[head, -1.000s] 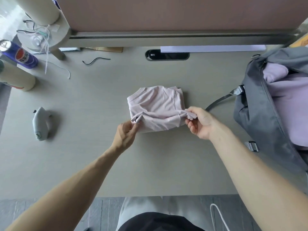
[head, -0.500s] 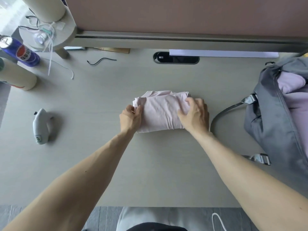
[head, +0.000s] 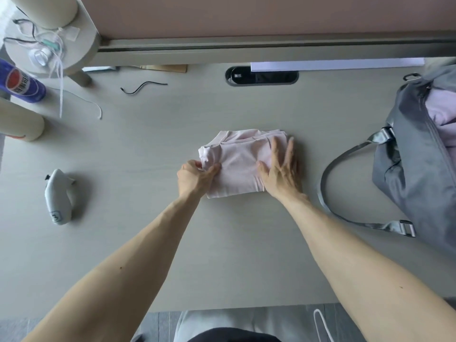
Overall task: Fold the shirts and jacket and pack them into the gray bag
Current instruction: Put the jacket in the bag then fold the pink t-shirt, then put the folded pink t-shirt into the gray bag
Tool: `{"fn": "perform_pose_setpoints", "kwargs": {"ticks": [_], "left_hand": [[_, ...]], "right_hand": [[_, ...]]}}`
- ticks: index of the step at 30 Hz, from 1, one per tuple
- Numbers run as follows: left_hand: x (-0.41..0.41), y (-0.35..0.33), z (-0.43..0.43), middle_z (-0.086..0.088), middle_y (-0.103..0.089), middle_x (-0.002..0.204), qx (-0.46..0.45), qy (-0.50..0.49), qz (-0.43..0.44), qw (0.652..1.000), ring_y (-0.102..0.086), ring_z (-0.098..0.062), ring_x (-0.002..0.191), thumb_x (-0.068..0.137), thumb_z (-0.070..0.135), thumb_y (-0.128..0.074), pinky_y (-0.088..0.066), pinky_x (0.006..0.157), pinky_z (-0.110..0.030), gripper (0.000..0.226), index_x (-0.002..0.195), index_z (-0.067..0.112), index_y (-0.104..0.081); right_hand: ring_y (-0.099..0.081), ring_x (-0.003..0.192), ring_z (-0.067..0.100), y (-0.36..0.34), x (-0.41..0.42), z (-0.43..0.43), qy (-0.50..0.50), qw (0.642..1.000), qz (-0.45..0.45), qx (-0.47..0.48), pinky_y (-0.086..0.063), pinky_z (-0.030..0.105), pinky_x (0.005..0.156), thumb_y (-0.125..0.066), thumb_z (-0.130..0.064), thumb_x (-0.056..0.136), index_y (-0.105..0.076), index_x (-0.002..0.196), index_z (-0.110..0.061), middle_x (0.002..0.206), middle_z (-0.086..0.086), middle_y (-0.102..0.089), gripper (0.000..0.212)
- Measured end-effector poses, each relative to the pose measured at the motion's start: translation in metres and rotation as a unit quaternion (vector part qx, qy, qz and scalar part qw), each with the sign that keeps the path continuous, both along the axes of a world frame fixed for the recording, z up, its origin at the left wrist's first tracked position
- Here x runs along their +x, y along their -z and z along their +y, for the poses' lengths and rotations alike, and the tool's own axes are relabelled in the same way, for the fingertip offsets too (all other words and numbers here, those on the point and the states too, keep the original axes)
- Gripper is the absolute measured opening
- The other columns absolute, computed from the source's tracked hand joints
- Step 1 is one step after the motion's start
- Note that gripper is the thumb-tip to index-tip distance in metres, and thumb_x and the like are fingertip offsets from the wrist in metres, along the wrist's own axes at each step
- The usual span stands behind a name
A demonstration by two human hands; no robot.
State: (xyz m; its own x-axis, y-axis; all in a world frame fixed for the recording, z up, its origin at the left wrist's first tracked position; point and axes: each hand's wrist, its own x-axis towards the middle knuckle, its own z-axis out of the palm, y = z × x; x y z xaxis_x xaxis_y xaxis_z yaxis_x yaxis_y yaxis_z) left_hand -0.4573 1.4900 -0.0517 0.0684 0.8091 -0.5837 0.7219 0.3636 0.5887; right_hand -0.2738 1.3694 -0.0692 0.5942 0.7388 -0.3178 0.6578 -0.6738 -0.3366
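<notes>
Here the folded pink shirt [head: 240, 164] lies as a compact bundle near the middle of the pale desk [head: 148, 149]. The right hand [head: 281, 169] rests flat on its right portion, fingers spread and extended, palm down on the cloth. The left hand [head: 196, 177] is curled at the bundle's left edge, thumb and fingers pinching a bunched bit of the fabric there. Off to the right, well apart from the shirt, sits the gray bag [head: 407, 169], open at the top with lilac clothing [head: 441, 112] showing inside, its strap [head: 328, 183] looping onto the desk toward the shirt. On the left side lie a small gray handheld device [head: 59, 196], a blue can [head: 21, 82] and a thin black wire [head: 143, 86].
</notes>
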Motion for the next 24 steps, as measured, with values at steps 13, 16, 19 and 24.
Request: {"fn": "perform_pose_setpoints", "kwargs": {"ticks": [13,16,19,24], "left_hand": [[-0.005,-0.03,-0.007,0.01,-0.074,0.096,-0.043,0.078,-0.211,0.973,-0.07,-0.012,0.091,0.092,0.034,-0.064,-0.056,0.079,-0.036,0.012,0.103,0.034,-0.068],[0.006,-0.057,-0.002,0.01,-0.073,0.094,-0.012,0.104,-0.243,0.964,-0.067,-0.008,0.086,0.099,0.024,-0.06,-0.053,0.076,-0.029,0.011,0.105,0.03,-0.068],[0.022,-0.094,0.002,0.001,-0.073,0.101,0.028,0.135,-0.276,0.951,-0.067,-0.012,0.09,0.098,0.031,-0.059,-0.054,0.08,-0.032,0.013,0.108,0.03,-0.067],[0.068,-0.176,-0.008,0.01,-0.068,0.094,0.076,0.18,-0.33,0.924,-0.062,-0.008,0.087,0.097,0.039,-0.055,-0.05,0.078,-0.027,0.017,0.103,0.028,-0.065]], "right_hand": [[-0.059,0.113,0.025,-0.049,0.02,-0.004,0.332,0.899,0.284,0.035,-0.047,0.029,0.083,-0.084,-0.041,0.065,-0.049,0.129,-0.001,0.124,0.008,-0.06,0.083],[-0.062,0.091,0.018,-0.079,0.025,-0.013,0.343,0.884,0.299,0.104,-0.052,0.03,0.078,-0.085,-0.039,0.068,-0.056,0.1,-0.013,0.099,0.0,-0.064,0.05],[-0.064,0.088,0.016,-0.125,0.037,-0.019,0.323,0.88,0.289,0.194,-0.053,0.03,0.078,-0.086,-0.039,0.07,-0.057,0.094,-0.021,0.095,-0.005,-0.065,0.042],[-0.063,0.094,0.014,-0.216,0.067,-0.05,0.286,0.883,0.229,0.293,-0.052,0.032,0.082,-0.082,-0.055,0.068,-0.06,0.105,-0.018,0.103,-0.006,-0.065,0.057]]}}
